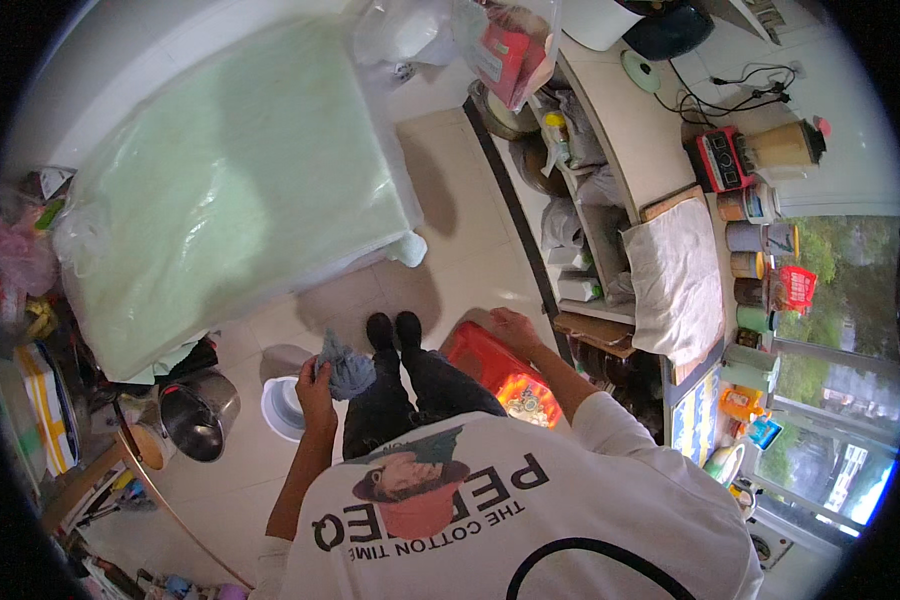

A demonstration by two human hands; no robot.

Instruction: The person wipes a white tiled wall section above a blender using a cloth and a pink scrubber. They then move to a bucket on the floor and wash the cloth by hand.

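Observation:
A crumpled grey-blue cloth (347, 369) hangs from my left hand (316, 390), pinched between thumb and fingers. Below and beside that hand, a pale plastic basin (281, 411) stands on the floor. My right hand (511, 330) is held out low on the other side, fingers partly spread, with nothing visible in it. Near it is a red packet or container (480, 351) with a printed, brightly coloured end, partly behind my forearm. Both feet, in dark shoes, stand on the tiled floor between the two hands.
A table (255, 180) under a pale green, plastic-like cover lies ahead to the left. A metal bucket (201, 416) stands by its corner. Along the right runs a counter (615, 112) with open shelves, a white cloth (679, 281), a red blender (720, 159) and several jars by the window.

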